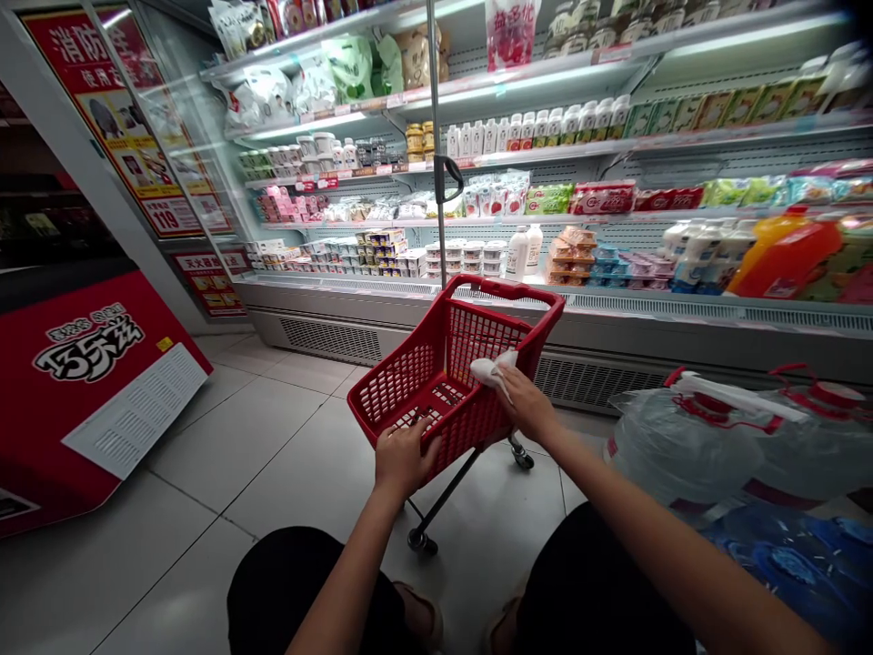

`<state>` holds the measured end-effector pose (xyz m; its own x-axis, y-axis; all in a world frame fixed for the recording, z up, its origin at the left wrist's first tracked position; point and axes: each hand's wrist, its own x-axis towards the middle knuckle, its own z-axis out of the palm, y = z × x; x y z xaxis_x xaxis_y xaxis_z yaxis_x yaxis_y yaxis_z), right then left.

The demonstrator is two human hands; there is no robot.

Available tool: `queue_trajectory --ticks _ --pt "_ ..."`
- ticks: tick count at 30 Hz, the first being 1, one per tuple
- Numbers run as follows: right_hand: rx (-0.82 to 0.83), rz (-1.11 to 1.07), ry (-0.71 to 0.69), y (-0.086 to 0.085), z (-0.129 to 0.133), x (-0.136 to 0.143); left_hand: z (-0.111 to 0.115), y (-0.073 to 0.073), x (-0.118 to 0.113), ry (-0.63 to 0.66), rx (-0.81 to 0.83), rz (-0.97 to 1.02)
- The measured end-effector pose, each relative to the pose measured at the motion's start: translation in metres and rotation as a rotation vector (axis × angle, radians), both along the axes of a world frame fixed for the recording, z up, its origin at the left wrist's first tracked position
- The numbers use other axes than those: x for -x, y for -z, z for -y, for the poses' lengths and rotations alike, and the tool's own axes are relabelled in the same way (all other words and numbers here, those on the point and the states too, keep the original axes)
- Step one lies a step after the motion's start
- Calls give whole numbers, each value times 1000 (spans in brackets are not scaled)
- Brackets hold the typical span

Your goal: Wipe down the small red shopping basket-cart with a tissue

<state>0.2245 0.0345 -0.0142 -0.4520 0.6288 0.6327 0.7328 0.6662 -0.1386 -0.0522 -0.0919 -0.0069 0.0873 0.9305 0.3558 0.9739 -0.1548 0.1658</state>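
Observation:
A red plastic shopping cart (402,387) with a perforated basket stands on dark wheels in front of my knees. My left hand (404,455) grips the near rim of its basket, fingers over the edge and thumb outside. A white cloth (486,368) is in my right hand (524,396), pressed against the top of the basket's right side. The fingertips of that hand are partly covered by the cloth. Through the basket's mesh the floor shows.
Behind the cart runs a refrigerated display (327,332) with stocked shelves and a glass door handle (448,179). A red freezer (102,364) stands at left. Large water bottles (688,446) are stacked at right, near my right forearm. Pale tiles (273,455) cover the floor.

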Motion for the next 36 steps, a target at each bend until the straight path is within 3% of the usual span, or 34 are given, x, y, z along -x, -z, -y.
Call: queue_trajectory --ticks 4,7,9,11,15,17,21,24,27,31,34,36 --pt "-19 8 -146 14 51 42 -6 -17 -25 11 83 72" --pt "-7 12 -236 17 77 60 -17 -21 -41 90 120 88" --pt "-15 41 -279 14 73 54 -22 -19 -45 147 153 82" --pt "-41 71 -263 8 53 33 -24 -17 -43 172 156 67" --pt "-43 51 -19 -6 -1 -14 -21 -16 -35 173 149 4" --pt "-31 47 50 -7 -11 -21 -19 -15 -35 161 161 -50" --pt "-25 10 2 7 12 1 -19 -11 -43 97 136 -84" --pt "-15 16 -120 16 30 13 -17 -16 -39 177 119 -13" --pt "-16 41 -125 13 22 2 -11 -27 -13 338 175 -5" --pt "10 17 -16 6 -5 -14 -1 -31 28 435 197 -120" --pt "16 -53 17 13 -1 2 -1 -19 35 347 112 -156" --pt "8 -103 -9 21 22 26 -4 -9 29 253 56 -152"
